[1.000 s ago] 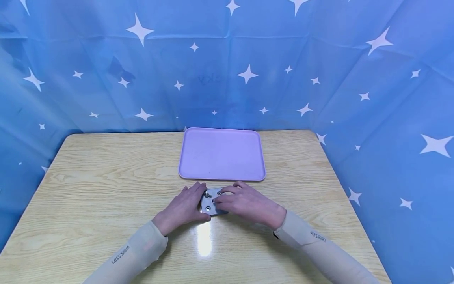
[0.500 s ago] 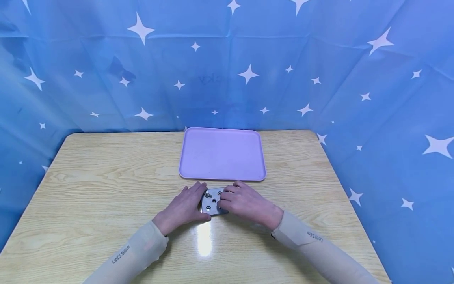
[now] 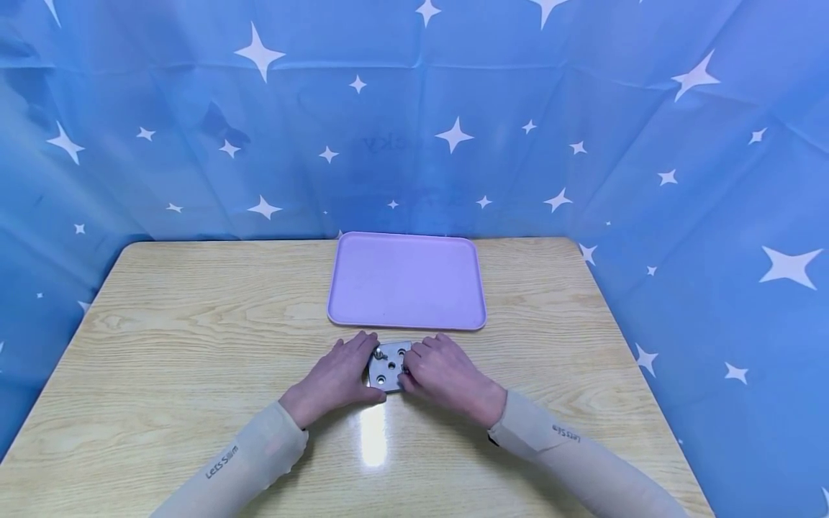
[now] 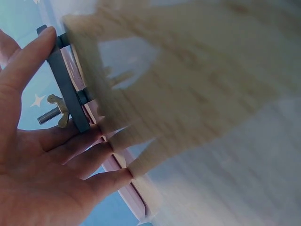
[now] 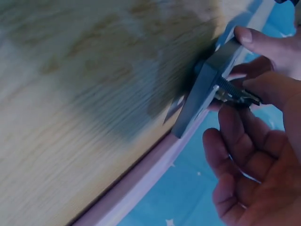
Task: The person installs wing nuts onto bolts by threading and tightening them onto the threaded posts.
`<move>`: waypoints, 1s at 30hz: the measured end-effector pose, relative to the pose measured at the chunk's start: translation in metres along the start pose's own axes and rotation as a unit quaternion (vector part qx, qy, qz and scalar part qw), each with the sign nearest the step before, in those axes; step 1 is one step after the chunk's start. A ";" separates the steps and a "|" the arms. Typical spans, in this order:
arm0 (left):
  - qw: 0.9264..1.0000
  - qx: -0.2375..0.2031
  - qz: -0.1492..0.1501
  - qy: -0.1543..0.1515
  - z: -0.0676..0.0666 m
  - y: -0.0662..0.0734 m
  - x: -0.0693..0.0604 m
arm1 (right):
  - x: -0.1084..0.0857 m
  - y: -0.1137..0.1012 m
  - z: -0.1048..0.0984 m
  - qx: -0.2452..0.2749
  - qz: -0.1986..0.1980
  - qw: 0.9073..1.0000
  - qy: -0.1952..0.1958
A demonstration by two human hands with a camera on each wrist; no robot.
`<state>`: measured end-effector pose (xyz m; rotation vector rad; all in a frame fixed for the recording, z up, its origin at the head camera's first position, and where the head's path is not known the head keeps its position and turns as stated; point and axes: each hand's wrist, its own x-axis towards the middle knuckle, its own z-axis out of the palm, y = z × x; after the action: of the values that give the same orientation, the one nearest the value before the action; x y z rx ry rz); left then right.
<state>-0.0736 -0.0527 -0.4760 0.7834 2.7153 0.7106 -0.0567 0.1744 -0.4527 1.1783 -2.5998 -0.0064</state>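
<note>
A grey metal plate with several holes [image 3: 391,366] [image 4: 68,87] [image 5: 200,96] is raised on short feet above the wooden table. My left hand [image 3: 337,378] [image 4: 49,167] grips its left side, thumb at the near edge and fingers at the far edge. A wing nut on a threaded screw [image 4: 57,111] stands at the plate's far left corner, beside the left fingers. At the right side, my right hand [image 3: 453,378] [image 5: 263,150] pinches a second wing nut [image 5: 231,94] on its screw between thumb and finger; the fingers partly hide it in the head view.
A lilac tray [image 3: 406,282] [image 4: 136,202] lies on the table [image 3: 220,309] just beyond the plate. Blue cloth with white stars [image 3: 414,180] hangs behind and to the sides of the table.
My right hand's fingers have drawn back from the plate's middle to its right side and curled closer together there. My left hand and the plate have stayed nearly still.
</note>
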 end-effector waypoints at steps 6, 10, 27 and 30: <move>1.000 0.001 0.003 -0.003 -0.001 -0.001 0.000 | -0.002 0.011 -0.012 0.040 -0.018 0.997 -0.056; 1.000 0.002 0.001 -0.008 -0.002 -0.001 -0.001 | -0.003 0.020 -0.019 0.071 -0.087 0.989 -0.093; 1.000 -0.005 -0.012 -0.014 -0.001 0.001 0.001 | -0.002 0.015 -0.009 0.004 -0.119 0.993 -0.005; 1.000 -0.005 -0.012 -0.013 0.000 0.000 0.002 | -0.001 0.008 -0.004 -0.002 -0.088 0.996 0.025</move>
<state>-0.0751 -0.0515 -0.4758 0.7501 2.6916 0.7040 -0.0612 0.1808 -0.4480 1.3847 -2.4448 -0.0176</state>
